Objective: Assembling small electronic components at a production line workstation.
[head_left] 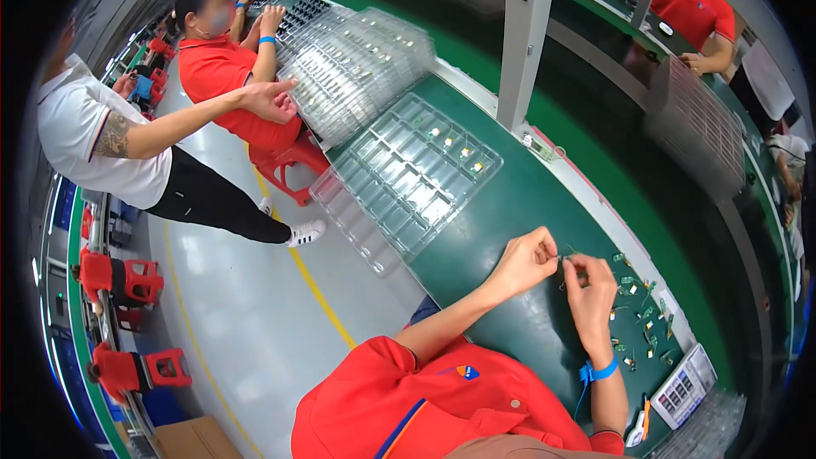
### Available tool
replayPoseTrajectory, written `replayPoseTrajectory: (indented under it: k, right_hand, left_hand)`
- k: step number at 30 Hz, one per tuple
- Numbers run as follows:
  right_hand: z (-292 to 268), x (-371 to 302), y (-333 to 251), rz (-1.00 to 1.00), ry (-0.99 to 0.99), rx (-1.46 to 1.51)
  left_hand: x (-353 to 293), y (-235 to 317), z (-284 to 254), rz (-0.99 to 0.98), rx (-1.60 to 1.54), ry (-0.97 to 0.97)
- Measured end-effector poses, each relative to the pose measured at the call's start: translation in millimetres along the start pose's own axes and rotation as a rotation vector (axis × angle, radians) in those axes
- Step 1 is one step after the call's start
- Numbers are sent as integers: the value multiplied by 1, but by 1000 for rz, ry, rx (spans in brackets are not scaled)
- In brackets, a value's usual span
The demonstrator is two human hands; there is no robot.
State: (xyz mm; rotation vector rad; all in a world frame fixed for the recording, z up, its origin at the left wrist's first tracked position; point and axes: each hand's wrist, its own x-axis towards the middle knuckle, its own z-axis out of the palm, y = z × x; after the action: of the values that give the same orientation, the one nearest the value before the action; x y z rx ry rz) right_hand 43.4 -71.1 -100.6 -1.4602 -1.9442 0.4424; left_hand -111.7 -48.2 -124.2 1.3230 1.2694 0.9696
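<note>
Above the green bench top, my left hand and my right hand face each other with fingertips pinched almost together. Between them is a tiny electronic part with what seems a thin wire; its details are too small to make out. Both hands appear closed on it. A blue wrist strap with a cord circles my right wrist. Many small green circuit boards with thin leads lie scattered right of my right hand. Left of my hands lies a clear compartment tray, with several small parts in its far row.
Stacked clear trays stand farther along the bench. Another clear tray juts over the bench edge. A white post rises beyond the bench. A printed card and an orange-and-white tool lie at right. A person's hand reaches toward the stack.
</note>
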Motion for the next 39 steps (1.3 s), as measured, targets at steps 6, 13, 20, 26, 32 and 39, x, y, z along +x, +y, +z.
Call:
replayPoseTrajectory:
  k: [6,13,20,26,32,39]
  right_hand:
    - [-25,34,-38,-113,276,36]
    - [-44,19,-33,-53,220,201]
    - [-63,12,-21,-277,348,117]
    - [-62,5,-26,-454,313,-131]
    - [-69,4,-22,-481,274,-140]
    - [-72,6,-28,-569,346,-224]
  left_hand:
    - [23,40,-15,405,-115,-87]
    - [15,60,-19,567,-39,-149]
    - [0,67,4,243,-373,-150]
    - [-4,64,7,182,-458,-153]
    - [-3,71,-1,139,-558,-234]
    - [-6,65,-1,126,-539,-244]
